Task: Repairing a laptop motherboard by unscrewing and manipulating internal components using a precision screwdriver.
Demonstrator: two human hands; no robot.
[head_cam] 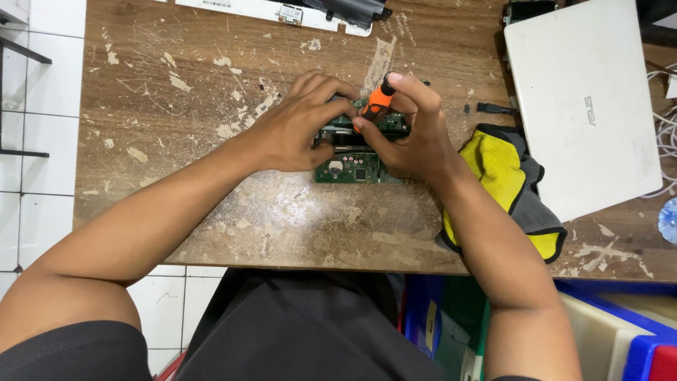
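Seen from the head camera, the left hand [300,123] presses curled fingers down on a green circuit board [356,167] at the centre of a scratched wooden table [211,85], while the right hand [409,134] grips an orange screwdriver [377,102] upright over it.

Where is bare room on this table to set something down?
Bare wood lies left of the left hand up to the table edge, and in front of the circuit board. The right is crowded: yellow cloth, white laptop.
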